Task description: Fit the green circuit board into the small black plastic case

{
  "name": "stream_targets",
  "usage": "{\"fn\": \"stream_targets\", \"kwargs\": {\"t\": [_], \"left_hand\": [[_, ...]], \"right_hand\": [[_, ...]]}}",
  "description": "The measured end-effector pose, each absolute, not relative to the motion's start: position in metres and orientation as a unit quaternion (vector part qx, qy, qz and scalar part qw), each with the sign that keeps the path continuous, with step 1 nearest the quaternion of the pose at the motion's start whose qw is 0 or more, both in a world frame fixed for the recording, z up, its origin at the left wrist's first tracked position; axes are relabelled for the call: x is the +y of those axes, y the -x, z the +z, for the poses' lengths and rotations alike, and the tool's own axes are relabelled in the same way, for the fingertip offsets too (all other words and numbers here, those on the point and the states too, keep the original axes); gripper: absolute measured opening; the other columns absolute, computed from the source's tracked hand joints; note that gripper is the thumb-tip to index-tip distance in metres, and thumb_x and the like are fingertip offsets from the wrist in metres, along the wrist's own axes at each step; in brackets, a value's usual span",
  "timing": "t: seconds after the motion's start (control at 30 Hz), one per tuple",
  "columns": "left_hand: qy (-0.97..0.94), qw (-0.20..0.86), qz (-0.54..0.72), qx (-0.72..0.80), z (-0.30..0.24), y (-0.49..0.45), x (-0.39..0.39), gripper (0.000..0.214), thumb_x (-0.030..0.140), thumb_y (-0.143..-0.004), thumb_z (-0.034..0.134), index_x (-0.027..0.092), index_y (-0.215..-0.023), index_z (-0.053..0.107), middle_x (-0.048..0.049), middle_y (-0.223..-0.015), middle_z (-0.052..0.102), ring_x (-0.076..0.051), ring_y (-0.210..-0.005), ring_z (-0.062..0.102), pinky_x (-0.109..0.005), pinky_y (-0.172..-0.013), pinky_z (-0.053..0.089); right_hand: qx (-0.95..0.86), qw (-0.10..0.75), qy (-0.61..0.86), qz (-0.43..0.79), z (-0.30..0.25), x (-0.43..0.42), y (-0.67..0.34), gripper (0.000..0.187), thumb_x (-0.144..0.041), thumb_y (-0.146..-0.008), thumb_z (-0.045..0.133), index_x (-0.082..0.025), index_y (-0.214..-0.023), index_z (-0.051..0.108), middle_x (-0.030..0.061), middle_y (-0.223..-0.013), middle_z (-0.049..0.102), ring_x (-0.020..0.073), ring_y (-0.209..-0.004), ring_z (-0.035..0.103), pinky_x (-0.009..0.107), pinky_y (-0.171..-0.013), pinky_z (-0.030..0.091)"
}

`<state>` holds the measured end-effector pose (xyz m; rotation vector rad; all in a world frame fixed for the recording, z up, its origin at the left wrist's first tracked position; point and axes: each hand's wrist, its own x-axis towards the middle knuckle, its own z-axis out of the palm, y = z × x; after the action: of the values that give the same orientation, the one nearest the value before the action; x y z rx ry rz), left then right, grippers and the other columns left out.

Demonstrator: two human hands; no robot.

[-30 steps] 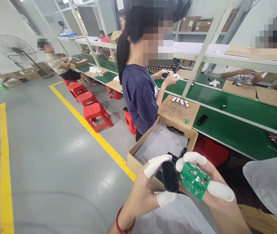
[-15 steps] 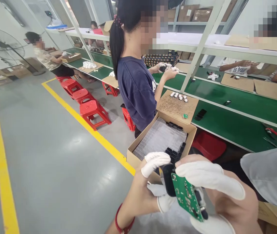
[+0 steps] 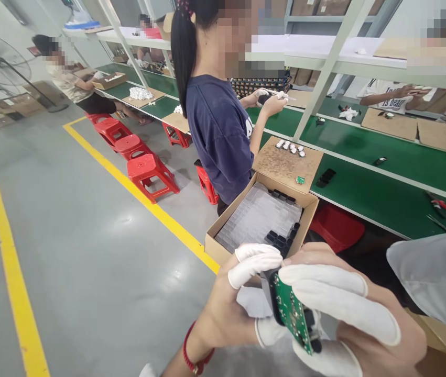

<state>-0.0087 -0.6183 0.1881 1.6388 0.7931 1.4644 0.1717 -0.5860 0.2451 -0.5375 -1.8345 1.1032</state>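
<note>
Beyond both hands, a long green conveyor table (image 3: 368,201) is seen running across the view, with a co-worker in a dark blue shirt (image 3: 220,133) standing at it, well above the left hand. Nearer, just above the hands, an open cardboard box (image 3: 226,246) is set, holding a clear plastic tray (image 3: 256,217) and a few small black parts. On the box's raised flap (image 3: 285,167) a row of small white pieces and one small green piece is laid. Red stools (image 3: 150,173) are ranged up and to the left of the left hand, beside a yellow floor line (image 3: 140,193).

The right hand (image 3: 360,324), with white finger cots worn on it, is closed on a green circuit board (image 3: 291,314), which is pinched edge-on between forefinger above and thumb below. The left hand (image 3: 230,309), likewise cotted, is clasped on a black casing (image 3: 268,285), of which only a narrow part is shown between the fingertips. Board and casing are held touching, the board lying directly to the right of the casing, between the two hands.
</note>
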Motion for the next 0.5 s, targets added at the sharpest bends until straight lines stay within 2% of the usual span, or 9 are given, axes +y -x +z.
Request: {"fn": "stream_targets", "kwargs": {"t": [0.13, 0.3, 0.5], "left_hand": [[-0.645, 0.391, 0.579, 0.311, 0.189, 0.0071, -0.6175, 0.062, 0.029, -0.07, 0.082, 0.03, -0.129, 0.062, -0.0098, -0.115, 0.066, -0.027, -0.103, 0.064, -0.042, -0.092, 0.055], [-0.644, 0.39, 0.576, 0.317, 0.1892, 0.0069, -0.6177, 0.06, 0.035, -0.071, 0.083, 0.031, -0.128, 0.062, -0.0109, -0.116, 0.068, -0.028, -0.103, 0.065, -0.044, -0.091, 0.056], [-0.656, 0.384, 0.579, 0.294, 0.1839, 0.0082, -0.6164, 0.066, 0.04, -0.074, 0.08, 0.032, -0.135, 0.057, -0.0103, -0.121, 0.066, -0.029, -0.11, 0.065, -0.042, -0.094, 0.056]], "right_hand": [[-0.797, 0.464, 0.17, 0.348, 0.241, -0.5857, -0.1713, 0.064, -0.022, -0.078, 0.079, -0.035, -0.137, 0.057, 0.0053, -0.106, 0.076, 0.0259, -0.1, 0.071, 0.038, -0.08, 0.058], [-0.806, 0.448, 0.173, 0.347, 0.2414, -0.5862, -0.1727, 0.059, -0.022, -0.083, 0.073, -0.034, -0.139, 0.055, 0.0069, -0.107, 0.076, 0.0269, -0.107, 0.069, 0.039, -0.079, 0.058], [-0.805, 0.463, 0.168, 0.33, 0.2369, -0.5868, -0.1746, 0.062, -0.02, -0.079, 0.075, -0.031, -0.137, 0.056, 0.0086, -0.109, 0.075, 0.0297, -0.107, 0.069, 0.042, -0.081, 0.058]]}}
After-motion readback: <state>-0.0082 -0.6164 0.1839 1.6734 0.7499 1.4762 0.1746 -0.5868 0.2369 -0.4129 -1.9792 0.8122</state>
